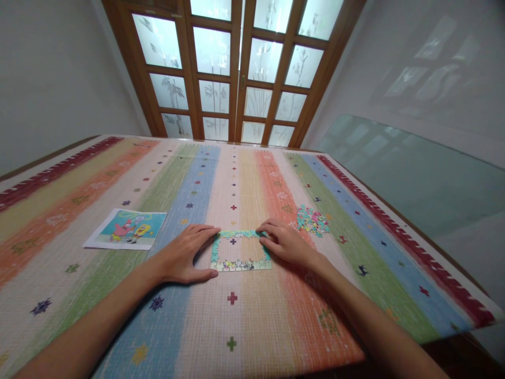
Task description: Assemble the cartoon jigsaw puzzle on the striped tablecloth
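Observation:
A rectangular border of joined jigsaw puzzle pieces (241, 266) lies flat on the tablecloth, with bare cloth inside it. My left hand (188, 255) spans the border's left side, its fingertips at the upper left corner and its thumb by the lower left corner. Those fingers are stretched and apart from the thumb. At the upper right corner, the bent fingers of my right hand (284, 242) close in on the edge of the border. Beyond my right hand sits a heap of loose puzzle pieces (313, 221).
A printed cartoon picture sheet (127, 230) lies to the left of my left hand. The striped tablecloth (236, 321) covers the table. Wooden doors with glass panes (213, 50) stand behind it, between white walls. A glass panel (410, 168) leans at the right wall.

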### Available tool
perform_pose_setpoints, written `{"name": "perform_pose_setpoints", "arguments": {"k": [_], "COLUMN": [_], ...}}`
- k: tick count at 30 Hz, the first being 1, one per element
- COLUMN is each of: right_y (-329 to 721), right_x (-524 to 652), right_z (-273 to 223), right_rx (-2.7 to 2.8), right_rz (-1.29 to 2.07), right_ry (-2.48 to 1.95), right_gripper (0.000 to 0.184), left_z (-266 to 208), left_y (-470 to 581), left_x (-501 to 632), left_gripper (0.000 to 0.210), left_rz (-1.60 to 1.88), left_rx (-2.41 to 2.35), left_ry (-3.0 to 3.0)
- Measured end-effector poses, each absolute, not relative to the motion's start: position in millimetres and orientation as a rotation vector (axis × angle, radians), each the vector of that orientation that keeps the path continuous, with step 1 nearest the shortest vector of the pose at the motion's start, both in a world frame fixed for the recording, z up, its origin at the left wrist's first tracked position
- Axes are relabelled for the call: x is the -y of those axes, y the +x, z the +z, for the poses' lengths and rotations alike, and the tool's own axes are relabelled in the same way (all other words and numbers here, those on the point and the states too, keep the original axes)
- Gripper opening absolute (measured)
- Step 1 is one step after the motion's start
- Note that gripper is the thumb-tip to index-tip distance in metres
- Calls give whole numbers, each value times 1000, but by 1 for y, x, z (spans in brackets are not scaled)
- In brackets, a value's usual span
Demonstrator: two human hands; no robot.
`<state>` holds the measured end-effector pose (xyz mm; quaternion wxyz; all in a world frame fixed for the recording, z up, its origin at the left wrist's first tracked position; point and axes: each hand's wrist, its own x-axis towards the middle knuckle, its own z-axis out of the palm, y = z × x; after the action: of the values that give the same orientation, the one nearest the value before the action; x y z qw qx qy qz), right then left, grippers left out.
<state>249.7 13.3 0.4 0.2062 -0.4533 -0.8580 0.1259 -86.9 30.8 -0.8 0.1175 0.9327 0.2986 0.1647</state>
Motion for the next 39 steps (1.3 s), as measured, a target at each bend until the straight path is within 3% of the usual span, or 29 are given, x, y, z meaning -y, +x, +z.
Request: {"name": "perform_pose_setpoints", "arguments": {"k": [13, 26, 39], "right_y": [241, 250, 249], "right_x": [1, 0, 1], "right_z": [-6, -6, 4], "right_rx": [2399, 2426, 2655], "right_rz": [122, 103, -21], "right_ry": [-1158, -1136, -1185], "right_gripper": [25, 30, 30], "left_z": [-6, -10, -14], "left_y": [-87, -90, -90], "left_x": [-30, -30, -31], "left_gripper": [80, 83, 73], "left_rz": [504, 537, 532], "left_rx": [-859, -812, -802], "left_ry": [2747, 2803, 2825]}}
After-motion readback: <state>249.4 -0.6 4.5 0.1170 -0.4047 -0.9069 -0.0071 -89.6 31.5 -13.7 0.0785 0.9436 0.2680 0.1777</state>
